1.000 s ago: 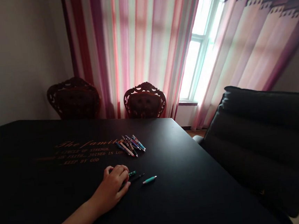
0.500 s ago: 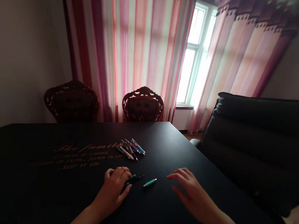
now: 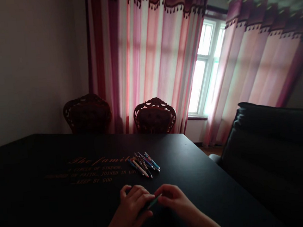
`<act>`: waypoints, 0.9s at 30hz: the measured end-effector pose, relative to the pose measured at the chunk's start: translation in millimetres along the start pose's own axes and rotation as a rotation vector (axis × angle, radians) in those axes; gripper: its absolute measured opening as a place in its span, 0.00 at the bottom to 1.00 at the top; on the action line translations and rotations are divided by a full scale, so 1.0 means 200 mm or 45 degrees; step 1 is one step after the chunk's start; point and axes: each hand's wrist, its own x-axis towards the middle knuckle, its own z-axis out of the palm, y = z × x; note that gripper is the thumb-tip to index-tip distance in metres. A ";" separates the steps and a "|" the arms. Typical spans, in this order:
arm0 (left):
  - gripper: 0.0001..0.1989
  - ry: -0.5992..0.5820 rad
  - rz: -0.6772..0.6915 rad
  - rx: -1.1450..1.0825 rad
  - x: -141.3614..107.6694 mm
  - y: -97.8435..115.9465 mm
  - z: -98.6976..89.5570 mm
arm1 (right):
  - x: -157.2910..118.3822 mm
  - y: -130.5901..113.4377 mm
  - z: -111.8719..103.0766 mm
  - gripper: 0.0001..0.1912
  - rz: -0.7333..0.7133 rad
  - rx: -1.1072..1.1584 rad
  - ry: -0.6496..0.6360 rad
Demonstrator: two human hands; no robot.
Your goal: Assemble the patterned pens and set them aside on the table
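A slim green pen (image 3: 154, 201) slants between my two hands, low over the dark table. Thumb and fingertips of my right hand (image 3: 176, 198) pinch its upper right end. My left hand (image 3: 135, 205) rests to its left, fingers curled and thumb below, round dark pens that are mostly hidden by the hand. The pen's lower left end reaches the left fingers. Beyond both hands, a loose pile of several pens (image 3: 144, 164) in white, blue and dark colours lies on the tabletop.
The black table (image 3: 96, 210) bears orange lettering (image 3: 98, 169) left of the pile. Two carved chairs (image 3: 155, 116) stand along its far side. At the right is a black padded seat (image 3: 273, 145). Striped curtains (image 3: 155, 63) hang by a bright window (image 3: 200, 77).
My right hand has moved left to the green pen and taken hold of its end. The pen is now against my left fingers. The whole view has shifted slightly.
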 end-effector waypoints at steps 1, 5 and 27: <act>0.12 -0.006 0.003 -0.030 0.00 0.01 -0.01 | 0.00 -0.01 0.02 0.15 0.026 0.119 -0.013; 0.08 0.002 0.018 -0.114 0.02 0.04 -0.04 | -0.01 -0.01 0.05 0.18 0.159 0.497 -0.040; 0.20 -0.110 -0.011 -0.106 0.01 0.07 0.01 | -0.08 -0.01 0.05 0.17 0.133 0.375 -0.092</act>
